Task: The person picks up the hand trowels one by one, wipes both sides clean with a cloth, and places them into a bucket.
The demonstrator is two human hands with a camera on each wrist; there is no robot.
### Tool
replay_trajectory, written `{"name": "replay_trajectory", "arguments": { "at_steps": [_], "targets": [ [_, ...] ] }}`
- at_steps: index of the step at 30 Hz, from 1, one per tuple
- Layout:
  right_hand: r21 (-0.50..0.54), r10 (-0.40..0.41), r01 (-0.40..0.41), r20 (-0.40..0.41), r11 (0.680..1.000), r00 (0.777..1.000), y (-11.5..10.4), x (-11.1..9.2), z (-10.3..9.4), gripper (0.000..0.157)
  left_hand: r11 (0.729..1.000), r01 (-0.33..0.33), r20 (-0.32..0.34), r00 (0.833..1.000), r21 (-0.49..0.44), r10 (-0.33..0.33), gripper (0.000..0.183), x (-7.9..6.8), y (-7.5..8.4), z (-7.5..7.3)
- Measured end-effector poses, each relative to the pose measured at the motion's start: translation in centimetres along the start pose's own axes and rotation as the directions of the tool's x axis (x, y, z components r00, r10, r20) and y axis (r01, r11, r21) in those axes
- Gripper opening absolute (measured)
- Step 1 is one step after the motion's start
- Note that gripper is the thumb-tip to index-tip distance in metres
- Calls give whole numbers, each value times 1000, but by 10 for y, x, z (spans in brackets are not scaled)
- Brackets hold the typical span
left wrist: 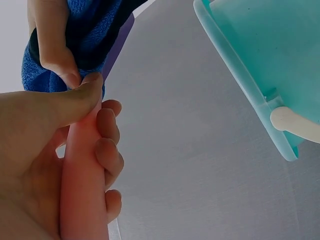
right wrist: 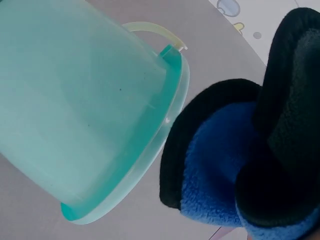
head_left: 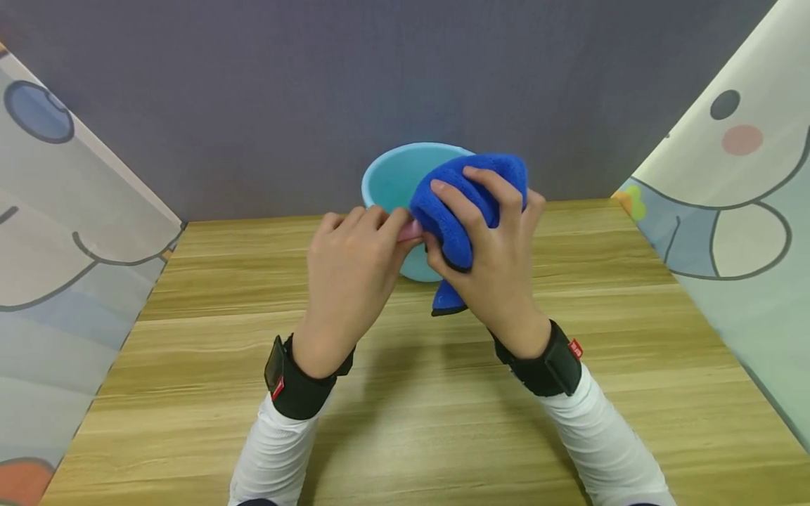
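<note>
My left hand [head_left: 354, 263] grips a smooth pink handle [left wrist: 84, 175], its fingers wrapped around it and its thumb near the cloth's edge. The other end of that tool is covered by a blue towel [head_left: 458, 193] with black edging; a purple part [left wrist: 123, 40] peeks out beside it in the left wrist view. With fingers spread over the bunched towel, my right hand [head_left: 496, 246] holds it around the tool. One towel corner hangs below the palm. Behind both hands stands a light turquoise bucket [head_left: 392, 176], partly hidden by them.
The bucket has a pale carrying handle [left wrist: 300, 125] at its rim. It stands on a wood-grain table [head_left: 221, 351] near a grey back panel [head_left: 285, 105]. Panels with cartoon prints [head_left: 728, 211] flank the table on both sides.
</note>
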State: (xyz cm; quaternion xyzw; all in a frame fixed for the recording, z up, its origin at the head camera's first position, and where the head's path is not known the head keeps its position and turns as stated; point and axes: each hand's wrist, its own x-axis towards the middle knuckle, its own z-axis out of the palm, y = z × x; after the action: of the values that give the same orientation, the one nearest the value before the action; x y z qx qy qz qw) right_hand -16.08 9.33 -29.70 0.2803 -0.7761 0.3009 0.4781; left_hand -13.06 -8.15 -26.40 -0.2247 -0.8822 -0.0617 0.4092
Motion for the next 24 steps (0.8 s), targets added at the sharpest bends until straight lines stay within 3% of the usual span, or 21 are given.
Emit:
{"name": "replay_trajectory", "arguments": {
  "at_steps": [24],
  "targets": [
    [110, 159, -151, -68, 982, 985, 6, 4, -5, 44, 1000, 12, -61, 998, -28, -14, 31, 1, 2, 1]
  ]
}}
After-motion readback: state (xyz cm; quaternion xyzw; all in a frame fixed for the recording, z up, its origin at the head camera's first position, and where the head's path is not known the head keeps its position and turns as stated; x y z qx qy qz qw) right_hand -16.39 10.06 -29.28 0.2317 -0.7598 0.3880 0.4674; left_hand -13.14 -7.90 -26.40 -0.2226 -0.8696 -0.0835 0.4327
